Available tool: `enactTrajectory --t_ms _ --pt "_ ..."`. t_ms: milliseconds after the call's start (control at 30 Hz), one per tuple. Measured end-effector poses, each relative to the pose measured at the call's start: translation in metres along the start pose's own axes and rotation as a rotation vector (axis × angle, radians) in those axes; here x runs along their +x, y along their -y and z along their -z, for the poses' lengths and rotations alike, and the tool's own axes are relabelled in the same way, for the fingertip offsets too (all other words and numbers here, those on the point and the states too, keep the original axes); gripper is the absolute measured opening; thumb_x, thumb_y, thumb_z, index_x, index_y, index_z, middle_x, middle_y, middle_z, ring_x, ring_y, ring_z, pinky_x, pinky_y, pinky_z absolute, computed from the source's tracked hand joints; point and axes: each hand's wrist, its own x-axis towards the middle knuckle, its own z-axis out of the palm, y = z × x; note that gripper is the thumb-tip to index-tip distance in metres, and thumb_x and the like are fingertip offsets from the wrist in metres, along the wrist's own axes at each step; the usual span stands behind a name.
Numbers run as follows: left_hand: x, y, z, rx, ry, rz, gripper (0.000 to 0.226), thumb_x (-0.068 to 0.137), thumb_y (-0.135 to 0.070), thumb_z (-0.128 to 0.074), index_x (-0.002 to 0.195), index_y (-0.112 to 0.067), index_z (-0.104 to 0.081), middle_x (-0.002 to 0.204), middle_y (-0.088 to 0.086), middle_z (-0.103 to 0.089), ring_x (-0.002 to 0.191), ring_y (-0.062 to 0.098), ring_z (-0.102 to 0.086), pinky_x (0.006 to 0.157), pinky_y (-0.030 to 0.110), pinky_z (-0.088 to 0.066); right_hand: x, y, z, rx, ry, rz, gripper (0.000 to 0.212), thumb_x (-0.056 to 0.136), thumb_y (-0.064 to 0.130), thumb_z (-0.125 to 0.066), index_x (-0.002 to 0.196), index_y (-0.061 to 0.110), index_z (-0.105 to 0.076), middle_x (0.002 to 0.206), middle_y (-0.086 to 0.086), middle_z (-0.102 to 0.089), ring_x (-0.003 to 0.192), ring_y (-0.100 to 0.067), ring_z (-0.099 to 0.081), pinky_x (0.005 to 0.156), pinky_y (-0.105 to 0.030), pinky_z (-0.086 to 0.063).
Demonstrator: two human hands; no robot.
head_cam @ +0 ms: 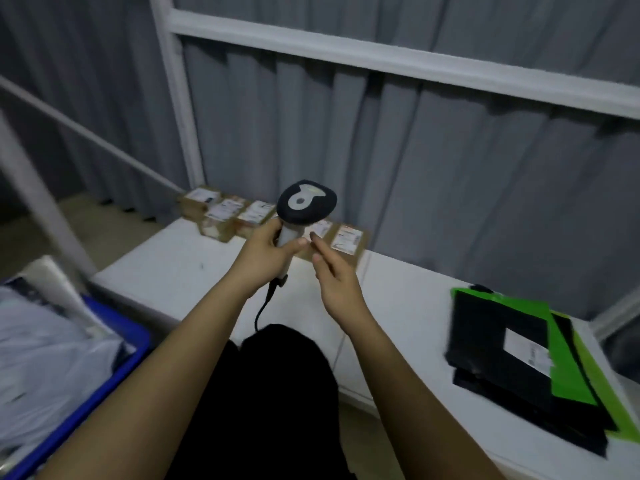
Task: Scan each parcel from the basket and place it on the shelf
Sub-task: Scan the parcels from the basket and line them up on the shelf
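My left hand [266, 252] grips the white handle of a barcode scanner [306, 202], whose dark head points away from me over the white shelf [173, 271]. Its black cable hangs down toward my lap. My right hand [334, 275] hovers just right of the handle, fingers straight and holding nothing, fingertips close to my left thumb. Several small cardboard parcels [227, 216] with white labels stand in a row at the shelf's back edge; one [348, 244] sits just behind my right hand. The blue basket [117, 372] at lower left holds pale plastic-wrapped parcels [45, 355].
A stack of black and green flat mailer bags [512, 355] with a white label lies on the shelf at right. White shelf posts and rails [183, 116] rise at left and across the top, with a grey curtain behind. My dark-clothed lap fills the bottom centre.
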Motion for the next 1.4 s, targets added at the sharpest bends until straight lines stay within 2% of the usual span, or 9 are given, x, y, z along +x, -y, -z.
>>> enactTrajectory --t_ms 133,333,500,600,700,900,1067,1233,1400 --pt "-0.025 0.007 0.080 -0.115 -0.197 0.038 0.021 0.092 -0.020 -0.062 0.111 -0.026 -0.060 0.108 -0.005 -0.068 0.102 0.011 -0.063 0.088 0.030 -0.051 0.022 0.041 -0.077 0.048 0.217 0.070 0.043 0.103 0.019 -0.045 0.145 0.020 -0.042 0.138 0.011 -0.050 0.129 -0.005 -0.047 0.111 -0.029 -0.038" --pt "-0.091 0.031 0.177 -0.299 -0.409 0.143 0.018 0.099 -0.023 -0.050 0.112 -0.025 -0.061 0.107 -0.006 -0.068 0.093 0.003 -0.065 0.069 0.018 -0.053 0.016 0.081 -0.197 0.085 0.599 0.045 0.050 0.091 0.004 -0.058 0.138 0.018 -0.048 0.119 -0.004 -0.066 0.106 -0.013 -0.064 0.081 -0.016 -0.053" --pt "-0.158 0.084 0.244 -0.376 -0.544 0.296 0.021 0.098 -0.018 -0.051 0.116 -0.019 -0.061 0.111 -0.011 -0.064 0.105 0.002 -0.058 0.098 0.033 -0.046 -0.007 0.077 -0.287 0.040 0.657 -0.066 0.031 0.086 0.006 -0.068 0.116 0.000 -0.063 0.089 -0.006 -0.069 0.072 -0.007 -0.067 0.063 -0.017 -0.054" --pt "-0.191 0.129 0.276 -0.339 -0.564 0.416 0.024 0.100 -0.019 -0.049 0.118 -0.021 -0.063 0.123 -0.008 -0.060 0.116 0.008 -0.051 0.101 0.034 -0.042 -0.017 0.058 -0.328 -0.049 0.694 -0.112 0.031 0.086 0.009 -0.068 0.117 0.006 -0.062 0.088 -0.001 -0.066 0.065 -0.004 -0.061 0.054 -0.011 -0.049" --pt "-0.216 0.189 0.304 -0.307 -0.708 0.616 0.024 0.099 -0.018 -0.048 0.120 -0.019 -0.062 0.121 0.002 -0.058 0.111 0.017 -0.053 0.091 0.033 -0.044 -0.016 0.033 -0.359 -0.123 0.686 -0.167 0.027 0.085 0.009 -0.070 0.110 0.010 -0.060 0.077 0.000 -0.062 0.061 -0.009 -0.055 0.054 -0.015 -0.046" --pt "-0.246 0.290 0.336 -0.162 -0.942 0.891 0.034 0.096 -0.006 -0.045 0.128 -0.002 -0.052 0.087 0.013 -0.056 0.064 0.021 -0.050 0.054 0.027 -0.037 0.006 -0.006 -0.392 -0.153 0.639 -0.265 0.013 0.085 0.018 -0.071 0.091 0.012 -0.062 0.071 -0.001 -0.062 0.056 -0.011 -0.055 0.056 -0.023 -0.046" --pt "-0.214 0.333 0.353 0.153 -0.868 0.889 0.048 0.096 -0.021 -0.053 0.139 -0.004 -0.042 0.140 0.020 -0.044 0.121 0.037 -0.048 0.096 0.041 -0.044 0.030 -0.031 -0.410 -0.188 0.640 -0.240 0.015 0.083 0.019 -0.073 0.087 0.008 -0.062 0.070 -0.007 -0.064 0.058 -0.014 -0.057 0.058 -0.028 -0.049" --pt "-0.176 0.346 0.363 0.430 -0.885 0.748 0.046 0.093 -0.020 -0.056 0.135 -0.005 -0.045 0.135 0.021 -0.042 0.121 0.039 -0.043 0.095 0.039 -0.038 0.045 -0.044 -0.425 -0.197 0.711 -0.237 0.015 0.085 0.015 -0.072 0.077 0.011 -0.060 0.064 -0.002 -0.060 0.052 -0.007 -0.054 0.051 -0.017 -0.045" --pt "-0.121 0.345 0.397 0.527 -0.867 0.579 0.057 0.093 -0.019 -0.055 0.144 -0.005 -0.033 0.147 0.018 -0.035 0.137 0.032 -0.031 0.111 0.040 -0.029 0.055 -0.043 -0.437 -0.062 0.720 -0.320 0.014 0.086 0.011 -0.071 0.079 0.016 -0.060 0.068 -0.001 -0.061 0.057 -0.009 -0.054 0.049 -0.016 -0.045"
